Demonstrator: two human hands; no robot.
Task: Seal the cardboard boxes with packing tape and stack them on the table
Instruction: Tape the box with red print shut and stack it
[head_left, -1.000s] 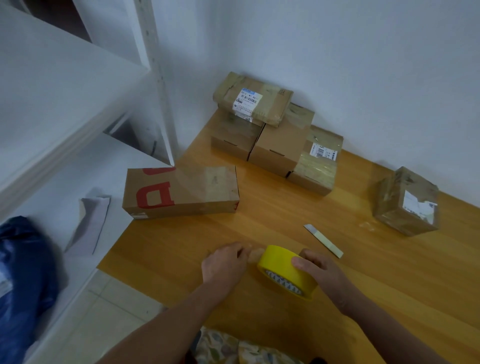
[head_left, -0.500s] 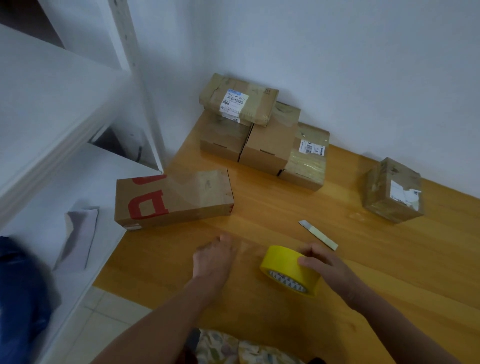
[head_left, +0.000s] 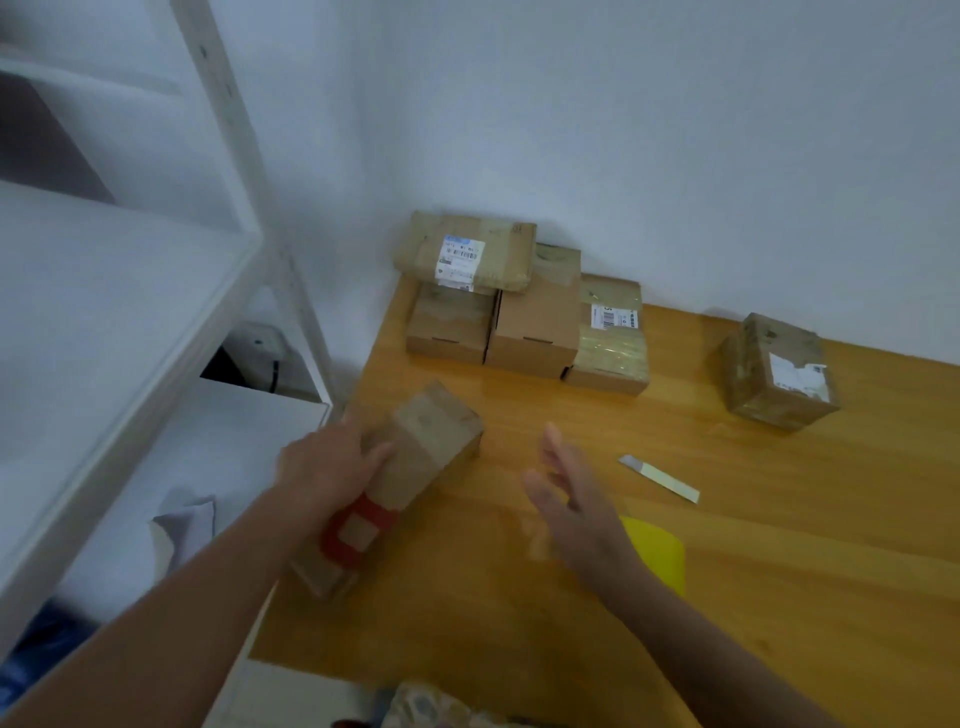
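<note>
A long cardboard box (head_left: 434, 428) with red print lies slanted at the left edge of the wooden table (head_left: 779, 597). My left hand (head_left: 324, 467) grips it from the left side, fingers laid over its top. Just to the right of that box, my right hand (head_left: 576, 512) hovers with its fingers spread and holds nothing. The yellow tape roll (head_left: 660, 556) lies on the table behind my right wrist, partly hidden. Several taped boxes (head_left: 535, 327) are grouped in the far corner, one labelled box (head_left: 467, 252) on top of them.
A lone taped box (head_left: 774, 371) stands at the far right near the wall. A pale strip (head_left: 660, 478) lies on the table beyond the tape roll. White shelving (head_left: 104, 322) borders the table's left side, with a grey cloth (head_left: 187, 519) on its lower shelf.
My right hand let go of the tape roll and lifted with fingers spread. My left hand left the tape end, took the long box and swung it from crosswise to slanted toward me.
</note>
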